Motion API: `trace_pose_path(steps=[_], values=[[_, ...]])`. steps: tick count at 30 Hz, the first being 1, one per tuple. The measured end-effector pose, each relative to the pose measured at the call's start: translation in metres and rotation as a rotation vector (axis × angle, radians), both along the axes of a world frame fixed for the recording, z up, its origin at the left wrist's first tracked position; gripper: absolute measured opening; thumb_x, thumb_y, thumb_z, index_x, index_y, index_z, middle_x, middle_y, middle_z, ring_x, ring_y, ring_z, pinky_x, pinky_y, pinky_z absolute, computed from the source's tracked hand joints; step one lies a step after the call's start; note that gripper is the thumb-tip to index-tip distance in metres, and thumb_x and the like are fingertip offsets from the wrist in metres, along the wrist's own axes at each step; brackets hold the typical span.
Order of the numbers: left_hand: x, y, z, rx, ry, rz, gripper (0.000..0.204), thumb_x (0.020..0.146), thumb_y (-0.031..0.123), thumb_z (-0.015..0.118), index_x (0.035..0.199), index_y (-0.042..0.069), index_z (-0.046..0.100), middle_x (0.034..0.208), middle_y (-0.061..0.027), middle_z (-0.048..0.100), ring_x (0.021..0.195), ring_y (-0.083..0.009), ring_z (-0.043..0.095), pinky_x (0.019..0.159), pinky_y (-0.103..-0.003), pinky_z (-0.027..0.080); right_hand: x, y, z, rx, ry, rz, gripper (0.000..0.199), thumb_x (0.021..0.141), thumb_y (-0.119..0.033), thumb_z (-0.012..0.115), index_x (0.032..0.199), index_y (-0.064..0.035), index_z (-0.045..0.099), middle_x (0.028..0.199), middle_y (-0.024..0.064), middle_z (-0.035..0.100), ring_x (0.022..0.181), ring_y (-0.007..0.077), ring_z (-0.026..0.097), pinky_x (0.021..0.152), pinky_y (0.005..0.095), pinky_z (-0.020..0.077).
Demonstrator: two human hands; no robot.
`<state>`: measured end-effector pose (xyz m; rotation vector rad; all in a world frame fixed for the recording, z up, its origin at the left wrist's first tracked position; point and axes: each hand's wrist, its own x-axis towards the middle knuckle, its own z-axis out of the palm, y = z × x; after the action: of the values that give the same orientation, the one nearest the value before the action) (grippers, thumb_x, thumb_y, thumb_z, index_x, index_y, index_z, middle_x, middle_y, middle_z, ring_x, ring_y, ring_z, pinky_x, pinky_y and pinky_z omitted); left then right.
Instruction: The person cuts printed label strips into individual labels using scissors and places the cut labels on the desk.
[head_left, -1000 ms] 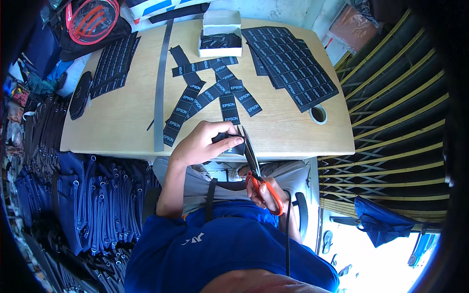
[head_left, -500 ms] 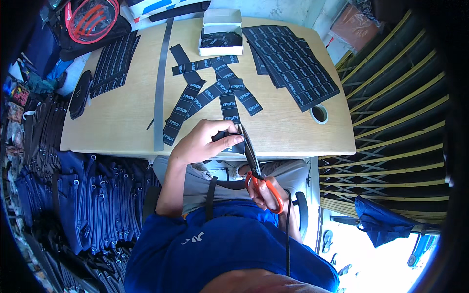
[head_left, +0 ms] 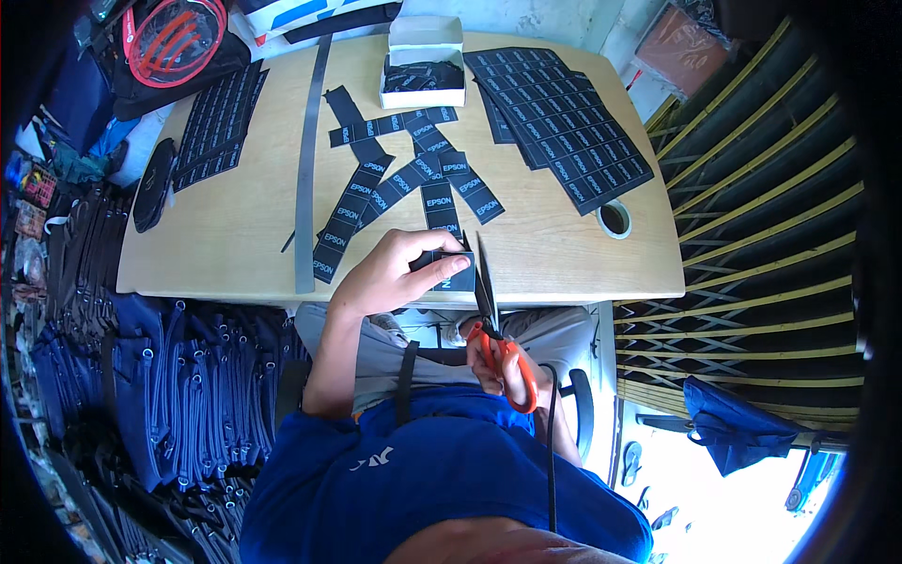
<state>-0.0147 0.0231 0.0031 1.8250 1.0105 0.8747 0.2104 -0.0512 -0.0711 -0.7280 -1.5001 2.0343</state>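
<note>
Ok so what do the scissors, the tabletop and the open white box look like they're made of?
Scissors: the blades look like metal, thin and dark with a bright edge; the smooth orange handles are probably plastic.

Tabletop: pale and fairly smooth with wood-like grain, so wood or a wood-look laminate.

Box: plain white with thin, crisp-edged walls, likely cardboard.

Pale wood table (head_left: 573, 268), rounded corners, far side near a whitish wall (head_left: 568, 26). Folding gate (head_left: 658, 387) with yellow slats along the right. Dark chair armrest (head_left: 583, 414) near table. Floor (head_left: 723, 503) lower right blown out by strong light.
</note>
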Motion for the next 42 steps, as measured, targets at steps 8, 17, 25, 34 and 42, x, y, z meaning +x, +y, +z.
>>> trace_pose_path(steps=[8,17,25,34,42], values=[[0.005,0.005,-0.007,0.118,-0.079,-0.014,0.019,0.09,0.013,0.055,0.097,-0.002,0.063,0.086,-0.0106,0.067,0.071,-0.01,0.057,0.066,-0.024,0.045,0.001,-0.002,-0.006,-0.237,0.142,-0.059,0.075,0.079,-0.073,0.041,0.094,0.0004,0.043,0.065,-0.0044,0.027,0.052,0.0041,0.024,0.045,0.0212,0.0214],[0.01,0.015,-0.009,-0.053,-0.068,0.062,0.017,0.088,0.012,0.057,0.095,-0.003,0.064,0.081,-0.0048,0.065,0.062,-0.0032,0.048,0.053,-0.02,0.037,0.006,-0.001,0.0,-0.18,0.073,-0.118,0.075,0.079,-0.074,0.04,0.093,-0.0006,0.044,0.064,-0.0047,0.029,0.05,0.0044,0.025,0.044,0.0208,0.024],[0.005,0.007,-0.007,-0.083,-0.018,0.134,0.019,0.088,0.01,0.058,0.102,-0.001,0.063,0.097,-0.0081,0.065,0.086,-0.0099,0.059,0.077,-0.024,0.046,0.013,-0.002,-0.01,0.142,-0.105,-0.098,0.074,0.082,-0.072,0.036,0.089,0.0004,0.049,0.066,0.0027,0.043,0.058,0.0117,0.043,0.051,0.0269,0.0344],[0.009,0.007,-0.001,0.038,-0.098,0.048,0.019,0.088,0.01,0.056,0.103,-0.001,0.063,0.097,-0.011,0.066,0.092,-0.0151,0.062,0.083,-0.027,0.047,0.021,-0.005,0.006,0.265,-0.215,-0.103,0.072,0.086,-0.067,0.032,0.083,0.0014,0.054,0.066,0.0078,0.049,0.061,0.018,0.049,0.056,0.0313,0.0382],[0.007,-0.002,0.0,-0.016,-0.147,0.038,0.031,0.087,0.012,0.059,0.115,0.0,0.054,0.112,-0.0125,0.059,0.1,-0.0199,0.06,0.09,-0.036,0.047,0.02,-0.003,-0.004,0.147,-0.115,-0.015,0.074,0.085,-0.069,0.032,0.083,0.0013,0.053,0.054,-0.0002,0.043,0.045,0.0094,0.042,0.045,0.0245,0.0332]])
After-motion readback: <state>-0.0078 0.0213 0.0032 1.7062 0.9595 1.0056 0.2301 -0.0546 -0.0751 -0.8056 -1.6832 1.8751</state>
